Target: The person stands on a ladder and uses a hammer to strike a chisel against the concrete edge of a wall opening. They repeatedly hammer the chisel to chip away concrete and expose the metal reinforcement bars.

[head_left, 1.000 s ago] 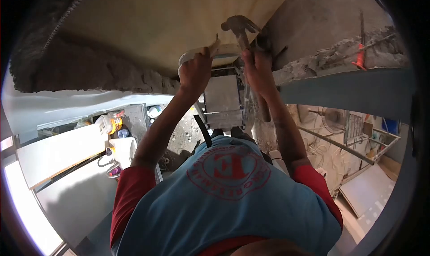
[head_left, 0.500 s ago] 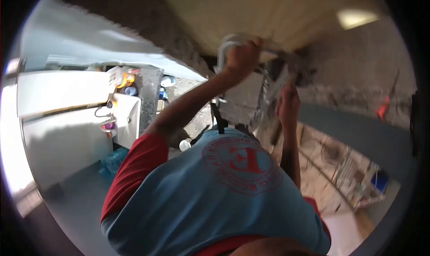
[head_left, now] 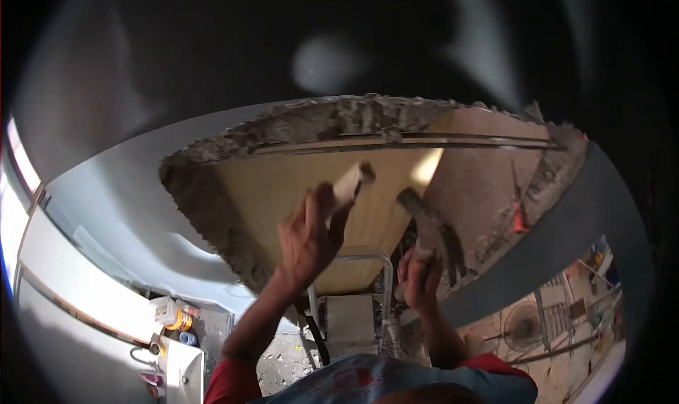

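Note:
My left hand (head_left: 309, 238) is raised in front of a yellowish board (head_left: 269, 192) inside a rough-edged opening in the wall. Its fingers close around a short pale block (head_left: 348, 183) with a dark end; blur hides exactly what it is. Lower and to the right, my right hand (head_left: 420, 275) grips a hammer (head_left: 442, 234) close to its dark, dusty head. Between my forearms stands the grey tubular frame of a stepladder (head_left: 387, 276), which neither hand touches.
A red-handled screwdriver (head_left: 520, 220) rests on the opening's right ledge. Thin rods (head_left: 339, 146) cross below the broken upper edge (head_left: 368, 114). Down left are a white sink (head_left: 185, 377) and bottles (head_left: 182, 322); down right, a round fan (head_left: 523, 326) stands among clutter.
My left hand has left the ladder's rail and now holds the pale block up before the board. The hammer stays in my right hand. My view has tilted upward.

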Available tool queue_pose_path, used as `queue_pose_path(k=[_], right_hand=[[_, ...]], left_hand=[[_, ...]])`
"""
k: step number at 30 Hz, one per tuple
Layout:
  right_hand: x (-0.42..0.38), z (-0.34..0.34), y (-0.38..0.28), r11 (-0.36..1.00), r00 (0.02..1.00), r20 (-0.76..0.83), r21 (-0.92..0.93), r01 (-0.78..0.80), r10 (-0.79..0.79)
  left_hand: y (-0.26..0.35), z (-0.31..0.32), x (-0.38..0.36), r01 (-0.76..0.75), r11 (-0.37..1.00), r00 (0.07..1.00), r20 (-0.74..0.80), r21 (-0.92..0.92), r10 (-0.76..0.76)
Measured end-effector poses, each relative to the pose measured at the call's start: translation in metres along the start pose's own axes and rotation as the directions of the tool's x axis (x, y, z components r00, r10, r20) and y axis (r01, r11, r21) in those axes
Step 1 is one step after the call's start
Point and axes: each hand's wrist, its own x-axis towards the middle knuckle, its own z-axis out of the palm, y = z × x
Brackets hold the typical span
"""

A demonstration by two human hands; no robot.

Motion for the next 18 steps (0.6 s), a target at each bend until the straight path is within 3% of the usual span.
queue_pose_path(k=[2,4,6,8,10,12,16,18], right_hand=[[0.018,-0.016,-0.006,0.974,0.984,-0.003,-0.140,0.178,-0.180],[0.040,-0.003,-0.040,0.954,0.946,-0.133,-0.095,0.285,-0.295],[0.053,0.002,-0.069,0.939,0.925,-0.164,-0.105,0.329,-0.342],[0.069,-0.001,-0.082,0.916,0.898,-0.186,-0.117,0.384,-0.400],[0.082,-0.009,-0.090,0.884,0.887,-0.095,-0.178,0.432,-0.453],[0.094,-0.011,-0.099,0.889,0.904,-0.077,-0.232,0.394,-0.421],[0.105,-0.008,-0.108,0.877,0.897,-0.078,-0.265,0.401,-0.434],[0.110,-0.014,-0.101,0.784,0.815,0.006,-0.268,0.560,-0.580]], left_hand=[[0.024,-0.007,0.045,-0.097,0.994,0.990,-0.103,-0.050,0.091],[0.033,0.002,0.074,-0.272,0.959,0.939,-0.241,-0.076,0.247],[0.046,0.002,0.093,-0.283,0.957,0.938,-0.187,0.063,0.290],[0.053,0.012,0.100,-0.299,0.951,0.931,-0.197,0.075,0.308],[0.052,0.024,0.104,-0.306,0.948,0.925,-0.208,0.087,0.318],[0.047,0.036,0.103,-0.164,0.967,0.985,-0.019,0.194,0.171],[0.048,0.042,0.102,-0.151,0.931,0.986,-0.021,0.332,0.167],[0.044,0.046,0.103,-0.149,0.943,0.984,-0.048,0.297,0.171]])
